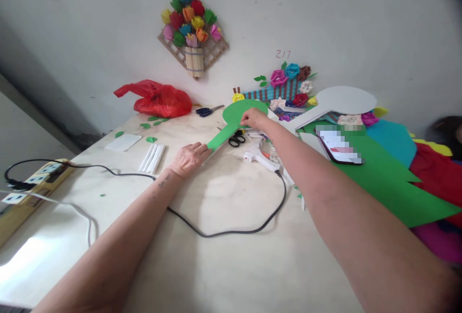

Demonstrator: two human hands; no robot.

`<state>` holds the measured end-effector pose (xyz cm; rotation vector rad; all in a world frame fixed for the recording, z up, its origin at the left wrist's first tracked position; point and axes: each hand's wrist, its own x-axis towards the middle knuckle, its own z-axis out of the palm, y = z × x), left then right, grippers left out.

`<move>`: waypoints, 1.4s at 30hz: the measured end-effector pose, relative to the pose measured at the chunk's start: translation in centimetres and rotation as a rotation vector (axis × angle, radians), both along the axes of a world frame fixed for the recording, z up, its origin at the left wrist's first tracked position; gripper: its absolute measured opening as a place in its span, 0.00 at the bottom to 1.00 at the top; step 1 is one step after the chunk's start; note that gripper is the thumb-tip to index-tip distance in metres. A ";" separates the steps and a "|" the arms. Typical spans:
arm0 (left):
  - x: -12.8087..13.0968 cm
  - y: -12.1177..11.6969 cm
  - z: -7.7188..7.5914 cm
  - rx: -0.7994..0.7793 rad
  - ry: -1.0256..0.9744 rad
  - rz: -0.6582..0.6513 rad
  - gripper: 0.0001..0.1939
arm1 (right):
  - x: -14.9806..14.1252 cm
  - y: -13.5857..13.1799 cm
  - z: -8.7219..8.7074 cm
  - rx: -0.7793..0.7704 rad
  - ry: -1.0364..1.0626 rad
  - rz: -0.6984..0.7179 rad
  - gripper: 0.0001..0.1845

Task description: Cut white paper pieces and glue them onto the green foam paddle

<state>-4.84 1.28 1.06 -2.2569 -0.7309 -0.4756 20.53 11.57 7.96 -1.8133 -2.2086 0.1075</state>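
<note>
A green paddle-shaped cutout (221,137), round at the far end with a long narrow handle, is held slanted over the table. My left hand (192,156) is closed on the near end of its handle. At the neck below the round part, the bent fingers of my right hand (254,118) press together on the cutout; their tips are partly hidden. Black-handled scissors (237,139) lie just below that neck. A white glue gun (262,156) rests on the table under my right forearm, its black cord looping towards me.
White glue sticks (152,158) and a red plastic bag (162,99) are to the left, near a power strip (39,181). A white paddle-shaped cutout (344,100), a phone (339,145) and green sheets (390,178) lie right. Paper flowers (277,78) stand against the wall.
</note>
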 end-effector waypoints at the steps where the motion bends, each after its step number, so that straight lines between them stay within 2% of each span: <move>1: 0.0 0.0 0.0 0.002 -0.003 0.001 0.12 | -0.1 0.0 0.0 -0.002 0.003 0.007 0.08; 10: -0.1 -0.1 -0.2 -0.058 0.002 0.023 0.13 | -0.3 0.1 0.1 -0.007 0.011 0.018 0.08; 31: -0.1 0.0 -0.4 -0.056 0.053 0.047 0.13 | 0.0 0.8 -0.7 0.002 -0.008 0.032 0.08; 42: -0.2 0.1 -0.6 -0.065 0.068 0.054 0.13 | 0.0 0.1 -0.2 -0.037 -0.026 0.023 0.09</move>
